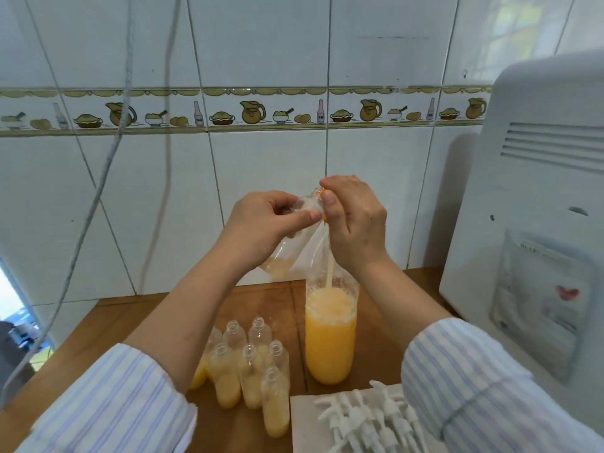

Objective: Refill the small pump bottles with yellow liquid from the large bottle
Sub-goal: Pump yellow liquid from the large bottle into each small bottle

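both hands [313, 220] pinch a nearly drained clear pouch [295, 246] above the large bottle [330, 335], streaming yellow liquid in, while left of that bottle the small bottles [251, 364] stand part-filled, pumps [369, 416] still off.

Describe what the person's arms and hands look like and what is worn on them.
Both hands, the left hand and the right hand, are bare: no gloves, and no rings or watch show. The forearms are bare too. Each arm wears a light shirt with thin blue and white stripes, the left sleeve and right sleeve pushed back to about the elbow, with bunched cuffs.
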